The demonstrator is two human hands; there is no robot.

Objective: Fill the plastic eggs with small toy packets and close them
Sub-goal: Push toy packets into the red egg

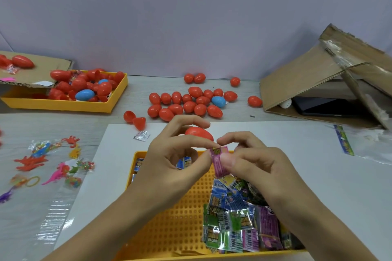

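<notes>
Both of my hands hold one small pink toy packet (219,162) above the near yellow tray (174,218). My left hand (169,159) pinches its upper left edge; my right hand (250,161) pinches its right side with thumb and forefinger. A closed red egg (198,133) lies on the white sheet just behind my fingers. Several more packets (239,218) are heaped in the tray's right half. An open red egg in two halves (134,119) lies at the sheet's far left corner.
A cluster of closed red eggs with one blue egg (218,101) lies at the back centre. A second yellow tray (63,104) at back left holds more eggs. Loose rubber toys (53,163) lie at left. A cardboard box (331,82) stands at right.
</notes>
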